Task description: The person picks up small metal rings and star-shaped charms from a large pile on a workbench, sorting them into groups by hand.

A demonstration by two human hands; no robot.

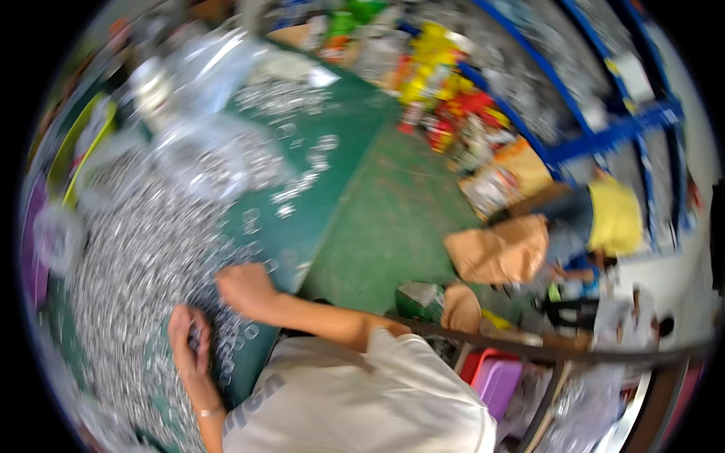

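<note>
A wide heap of small shiny metal rings [143,249] covers the left part of the green table [343,155]. My left hand [187,340] is at the heap's near right side, its fingers curled inward; what they hold, if anything, is hidden by blur. My right hand [248,291] is bent over the rings just above and right of it, with the fingers turned down out of sight. Between and below the hands, loose rings [240,340] lie in rough lines on the green top. More rings [298,185] trail along the table farther off.
Clear plastic bags [200,162] with rings lie beyond the heap. A yellow-green bin [83,151] and a purple bin [34,241] stand at the left. On the floor at right are brown sacks [498,249], colourful packages [430,72] and blue shelving [612,136]. A person in yellow [615,215] bends there.
</note>
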